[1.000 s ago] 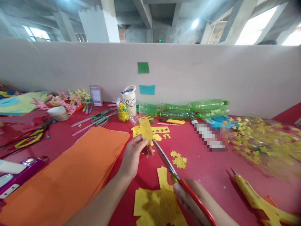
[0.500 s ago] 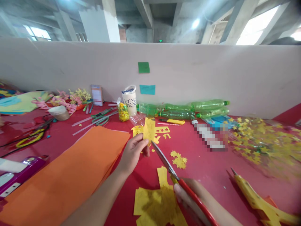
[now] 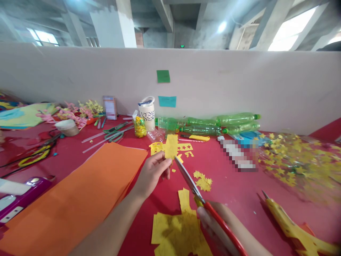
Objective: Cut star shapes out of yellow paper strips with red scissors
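Red bench (image 3: pixel 234 199) runs back to a pale partition (image 3: pixel 213 78) bearing two notes: one green note (image 3: pixel 163 76) and one blue note (image 3: pixel 167 101). Change noted: one yellow paper strip (image 3: pixel 171 144), leaning left a second ago, now stands nearly upright, above the middle of the bench. In my judgement, the turn realigns its lower right edge with the blades, cutting being the work in hand. Left hand (image 3: pixel 151 174) pinches the strip low down, thumb against fingers. Right hand (image 3: pixel 210 227) grips one pair of red-handled scissors (image 3: pixel 190 181), tip at that edge; contact cannot be confirmed.

Count: one punched strip (image 3: pixel 186 144) showing three star holes; one cup (image 3: pixel 147 115) and one jar (image 3: pixel 140 127) toward the far edge; at least four green bottles (image 3: pixel 236 118) along that edge. Loose stars (image 3: pixel 203 182) right of the scissors and yellow sheets (image 3: pixel 176 231) at the near edge overlap, preventing a count.
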Demonstrator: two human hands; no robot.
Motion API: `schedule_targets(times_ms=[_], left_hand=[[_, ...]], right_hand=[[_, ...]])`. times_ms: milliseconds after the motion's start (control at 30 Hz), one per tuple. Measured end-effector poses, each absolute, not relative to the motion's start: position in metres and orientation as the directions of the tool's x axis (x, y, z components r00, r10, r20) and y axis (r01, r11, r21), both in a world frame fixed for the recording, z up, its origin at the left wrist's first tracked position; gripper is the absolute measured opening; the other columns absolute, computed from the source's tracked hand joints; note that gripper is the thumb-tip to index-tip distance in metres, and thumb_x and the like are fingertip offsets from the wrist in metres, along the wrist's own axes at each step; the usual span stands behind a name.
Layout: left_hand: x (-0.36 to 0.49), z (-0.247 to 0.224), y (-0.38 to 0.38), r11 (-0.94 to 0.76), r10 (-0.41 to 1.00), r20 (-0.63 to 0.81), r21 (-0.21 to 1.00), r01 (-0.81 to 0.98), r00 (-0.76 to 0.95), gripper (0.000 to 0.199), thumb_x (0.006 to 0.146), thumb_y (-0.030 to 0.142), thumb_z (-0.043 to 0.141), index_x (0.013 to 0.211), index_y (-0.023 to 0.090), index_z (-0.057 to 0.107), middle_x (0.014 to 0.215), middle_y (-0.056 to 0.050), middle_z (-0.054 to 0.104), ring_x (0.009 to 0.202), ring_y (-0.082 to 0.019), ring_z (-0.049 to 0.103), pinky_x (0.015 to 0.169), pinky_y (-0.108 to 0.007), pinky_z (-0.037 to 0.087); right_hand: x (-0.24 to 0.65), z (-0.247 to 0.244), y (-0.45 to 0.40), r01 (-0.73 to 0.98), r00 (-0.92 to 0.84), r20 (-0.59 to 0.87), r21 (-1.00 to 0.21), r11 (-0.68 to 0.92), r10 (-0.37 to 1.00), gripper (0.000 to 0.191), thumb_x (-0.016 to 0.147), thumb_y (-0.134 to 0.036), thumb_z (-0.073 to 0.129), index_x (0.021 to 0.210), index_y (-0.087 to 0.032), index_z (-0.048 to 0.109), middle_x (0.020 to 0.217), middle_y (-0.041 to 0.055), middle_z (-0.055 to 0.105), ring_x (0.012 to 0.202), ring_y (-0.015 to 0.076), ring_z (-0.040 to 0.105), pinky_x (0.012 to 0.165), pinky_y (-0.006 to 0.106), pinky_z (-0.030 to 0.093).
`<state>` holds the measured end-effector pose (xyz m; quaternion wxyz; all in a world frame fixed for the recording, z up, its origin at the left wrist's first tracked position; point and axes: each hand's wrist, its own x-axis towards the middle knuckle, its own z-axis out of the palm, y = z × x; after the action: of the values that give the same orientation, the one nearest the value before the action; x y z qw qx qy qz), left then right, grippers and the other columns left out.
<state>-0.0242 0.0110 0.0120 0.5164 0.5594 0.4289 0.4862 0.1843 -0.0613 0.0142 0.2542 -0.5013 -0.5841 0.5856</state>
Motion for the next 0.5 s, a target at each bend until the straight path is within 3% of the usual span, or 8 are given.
schedule_targets(times_ms=[233, 500], left_hand=[[-0.023, 0.012, 0.011, -0.090, 0.989, 0.099, 0.993, -0.082, 0.111, 0.022, 0.086, 0.031, 0.053, 0.069, 0.018, 0.050, 0.057, 0.004, 0.055, 0.053, -0.009, 0.051, 0.051, -0.021, 0.039], [-0.027, 0.011, 0.014, -0.115, 0.984, 0.118, 0.993, -0.032, 0.136, 0.022, 0.086, 0.030, 0.051, 0.068, 0.018, 0.051, 0.056, 0.003, 0.056, 0.052, -0.009, 0.051, 0.051, -0.021, 0.040]], right_hand=[[0.185, 0.009, -0.062, 0.302, -0.341, -0.312, -0.930, -0.211, 0.887, 0.056, 0.071, -0.073, 0.055, 0.059, -0.018, 0.047, 0.056, -0.0036, 0.036, 0.055, 0.0105, 0.035, 0.047, 0.021, 0.031], [0.191, 0.020, -0.062, 0.319, -0.386, -0.366, -0.914, -0.249, 0.847, 0.055, 0.074, -0.070, 0.054, 0.067, -0.015, 0.054, 0.058, -0.0032, 0.043, 0.055, 0.0102, 0.037, 0.050, 0.020, 0.033]])
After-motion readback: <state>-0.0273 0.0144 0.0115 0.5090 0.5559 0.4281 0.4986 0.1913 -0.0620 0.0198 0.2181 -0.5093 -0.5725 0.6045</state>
